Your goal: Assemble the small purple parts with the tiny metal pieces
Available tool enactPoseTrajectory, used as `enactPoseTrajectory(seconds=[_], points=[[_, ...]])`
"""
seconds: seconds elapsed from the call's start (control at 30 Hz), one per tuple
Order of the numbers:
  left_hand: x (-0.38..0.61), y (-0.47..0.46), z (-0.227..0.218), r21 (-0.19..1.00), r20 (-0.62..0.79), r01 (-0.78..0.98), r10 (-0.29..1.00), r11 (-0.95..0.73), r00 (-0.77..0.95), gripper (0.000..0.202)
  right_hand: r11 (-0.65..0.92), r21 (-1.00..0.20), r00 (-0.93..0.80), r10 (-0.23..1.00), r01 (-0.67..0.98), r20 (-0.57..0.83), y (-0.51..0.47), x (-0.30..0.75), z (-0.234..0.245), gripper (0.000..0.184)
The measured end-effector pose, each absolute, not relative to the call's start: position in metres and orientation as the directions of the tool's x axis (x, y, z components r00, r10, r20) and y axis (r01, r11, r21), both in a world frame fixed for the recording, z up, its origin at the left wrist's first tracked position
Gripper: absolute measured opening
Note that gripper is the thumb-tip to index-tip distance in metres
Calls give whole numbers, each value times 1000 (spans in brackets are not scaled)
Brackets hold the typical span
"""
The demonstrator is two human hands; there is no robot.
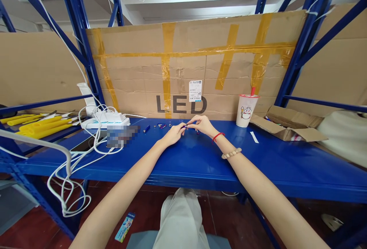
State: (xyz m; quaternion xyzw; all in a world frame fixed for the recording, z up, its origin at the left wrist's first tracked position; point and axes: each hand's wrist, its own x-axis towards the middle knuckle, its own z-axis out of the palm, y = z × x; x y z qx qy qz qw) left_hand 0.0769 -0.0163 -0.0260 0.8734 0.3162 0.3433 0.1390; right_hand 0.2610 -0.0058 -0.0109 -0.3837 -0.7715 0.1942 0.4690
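Above the blue shelf top, my left hand (173, 135) and my right hand (202, 125) meet fingertip to fingertip. Both are closed in a pinch on one small dark blue piece (185, 126), mostly covered by the fingers, so its kind does not show. Left of my hands lie a short blue cylinder (146, 129), a tiny brass-coloured part (155, 126) and a little cluster of blue and metallic parts (162, 125). Another small dark part (197, 131) rests under my right hand. The right wrist wears a red cord and a beaded bracelet.
A paper cup with a straw (247, 110), a white strip (254, 137) and an open cardboard box (289, 123) are on the right. Leftward are a power strip (110, 120), tangled white cables (99, 142) and yellow-handled tools (47, 125). A cardboard sheet (137, 84) stands behind.
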Motion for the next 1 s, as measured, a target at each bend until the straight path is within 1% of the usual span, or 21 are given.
enactPoseTrajectory(seconds=[0.13, 0.27, 0.47, 0.63, 0.8, 1.0], points=[[76, -22, -25, 482, 477, 445, 652, -755, 590, 20, 669, -607, -311, 740, 430, 596, -3, 263, -13, 34], [75, -20, -28, 488, 471, 435, 648, -757, 599, 15, 686, -590, -350, 726, 426, 592, -1, 264, -17, 35], [74, -16, -35, 484, 508, 396, 619, -780, 599, 4, 678, -600, -372, 734, 424, 568, 4, 266, -24, 37], [73, -17, -35, 481, 499, 381, 604, -790, 621, 5, 667, -616, -387, 745, 419, 543, 4, 266, -26, 38], [72, -19, -34, 459, 488, 410, 609, -788, 625, 4, 652, -638, -398, 757, 409, 518, 1, 265, -25, 38], [72, -23, -29, 447, 475, 441, 624, -778, 620, 5, 620, -668, -388, 783, 412, 486, -6, 262, -20, 42]])
